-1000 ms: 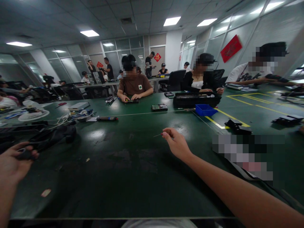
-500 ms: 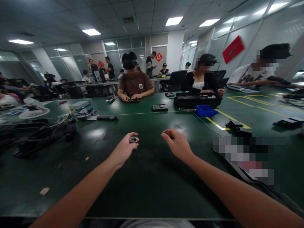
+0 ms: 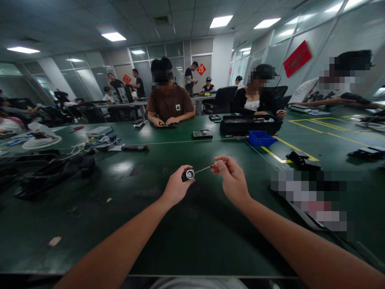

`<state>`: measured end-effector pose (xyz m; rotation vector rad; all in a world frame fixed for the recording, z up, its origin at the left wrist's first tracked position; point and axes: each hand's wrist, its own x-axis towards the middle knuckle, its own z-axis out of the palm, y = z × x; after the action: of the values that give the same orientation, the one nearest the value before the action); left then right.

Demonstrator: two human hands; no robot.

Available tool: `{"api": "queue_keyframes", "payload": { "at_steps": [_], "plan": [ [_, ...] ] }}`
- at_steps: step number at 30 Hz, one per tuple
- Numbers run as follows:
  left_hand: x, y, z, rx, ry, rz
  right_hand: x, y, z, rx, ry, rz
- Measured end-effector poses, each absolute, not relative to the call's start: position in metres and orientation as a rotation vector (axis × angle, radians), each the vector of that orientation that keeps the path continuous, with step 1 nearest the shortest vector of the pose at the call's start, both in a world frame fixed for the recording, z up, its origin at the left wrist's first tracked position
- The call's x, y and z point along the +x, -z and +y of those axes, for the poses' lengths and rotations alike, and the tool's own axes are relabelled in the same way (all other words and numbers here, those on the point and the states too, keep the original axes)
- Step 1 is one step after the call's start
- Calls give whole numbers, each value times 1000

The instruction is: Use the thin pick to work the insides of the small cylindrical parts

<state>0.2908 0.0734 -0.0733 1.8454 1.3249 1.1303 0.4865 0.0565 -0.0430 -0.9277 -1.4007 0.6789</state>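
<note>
Between thumb and fingers, my left hand (image 3: 177,186) pinches a small round part (image 3: 189,174) with a silvery rim and a dark inside. My right hand (image 3: 234,180) is closed on the reddish handle of a screwdriver (image 3: 213,165). Its thin metal shaft points left, and the tip is at or very near the right side of the round part; contact cannot be made out. Both hands are above the green table (image 3: 186,249).
Beyond my hands lie a circuit-board part (image 3: 202,134), a blue bin (image 3: 261,139) and a long black housing (image 3: 250,125). A pen-like tool (image 3: 135,148), cables and black parts (image 3: 60,172) are at left. Several people sit across the table.
My left hand has moved right with the round part, turning its opening toward me. My right hand has turned and risen slightly, and the screwdriver's shaft now shows between the hands.
</note>
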Motion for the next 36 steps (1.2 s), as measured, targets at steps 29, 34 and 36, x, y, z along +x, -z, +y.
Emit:
{"api": "queue_keyframes", "payload": {
  "at_steps": [29,34,36],
  "plan": [
    [285,75,68,2138,-1026,1324,490,35,50,-1134,-312,-1857],
    [286,76,70,2132,-1055,1339,488,35,49,-1146,-295,-1836],
    [286,76,72,2124,-1070,1349,488,35,48,-1128,-296,-1859]
  ]
}}
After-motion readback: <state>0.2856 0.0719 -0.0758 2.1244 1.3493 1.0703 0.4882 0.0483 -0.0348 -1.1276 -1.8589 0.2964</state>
